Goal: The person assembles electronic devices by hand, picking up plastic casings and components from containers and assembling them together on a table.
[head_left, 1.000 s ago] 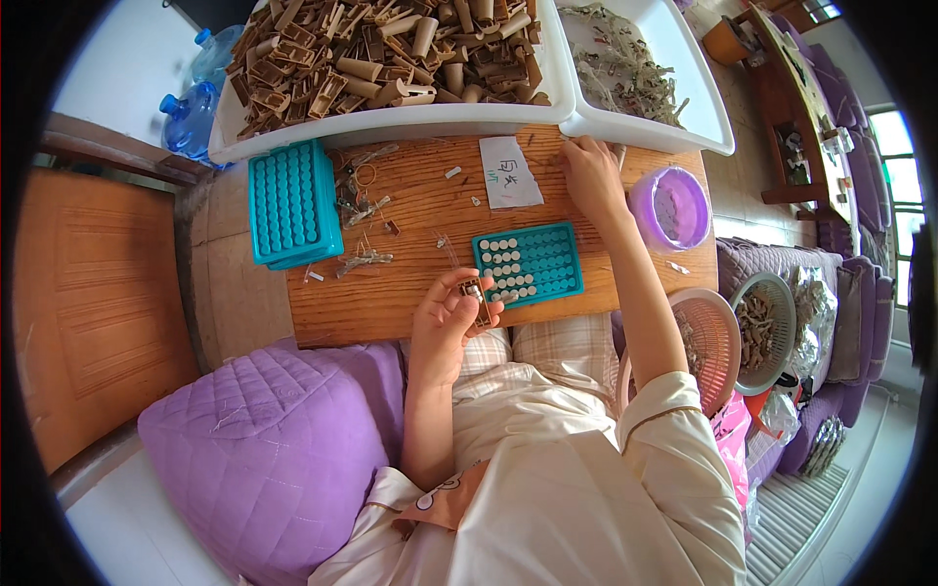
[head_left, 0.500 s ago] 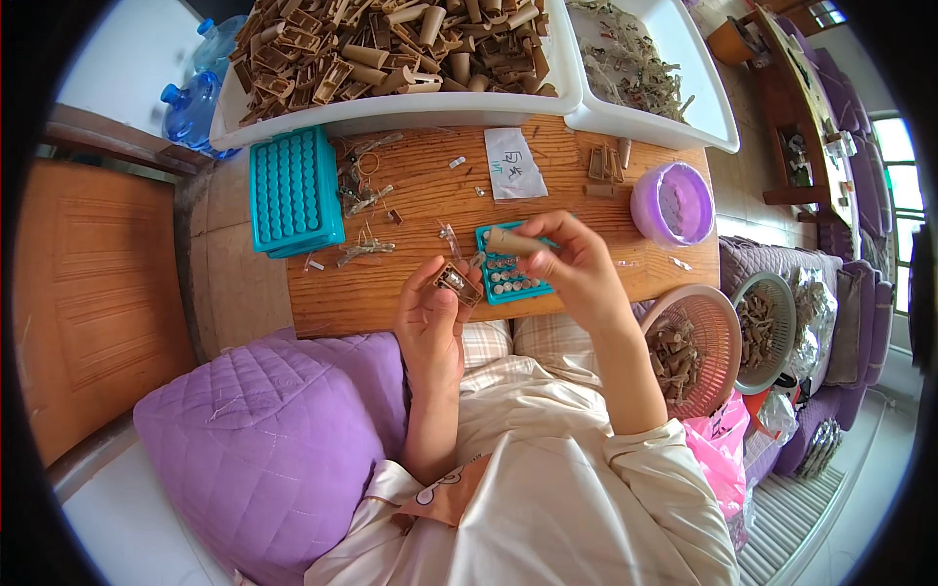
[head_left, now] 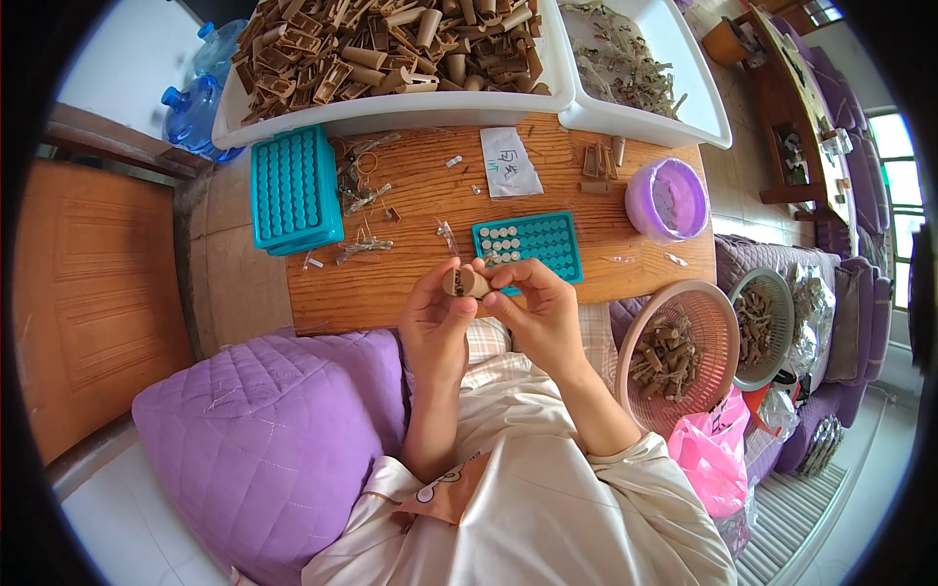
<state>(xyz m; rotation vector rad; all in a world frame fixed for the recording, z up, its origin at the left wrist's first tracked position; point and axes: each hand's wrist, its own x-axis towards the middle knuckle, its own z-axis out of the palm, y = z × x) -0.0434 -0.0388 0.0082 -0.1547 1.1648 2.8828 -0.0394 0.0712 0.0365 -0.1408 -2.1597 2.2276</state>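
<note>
My left hand [head_left: 435, 317] grips a small brown cork-shaped plastic case [head_left: 467, 283] near the table's front edge. On its right side my right hand [head_left: 539, 311] pinches the same case with thumb and fingers. The two half-shells now lie against each other; whether they are fully joined I cannot tell. Just beyond my hands lies a teal tray [head_left: 554, 244] with round pockets, with several silvery button cells [head_left: 502, 234] in its left part. The inside of the case is hidden.
A white bin [head_left: 391, 109] of brown shells and another white bin [head_left: 708, 107] of wired bits stand at the back. Stacked teal trays [head_left: 293, 190] sit left. A purple tub [head_left: 640, 210] is at right, above a pink basket [head_left: 718, 342] of finished-looking brown pieces.
My right hand has come down and left, bringing its brown half-shell onto the open half in my left hand. The teal tray, earlier partly covered by my right hand, now shows more fully.
</note>
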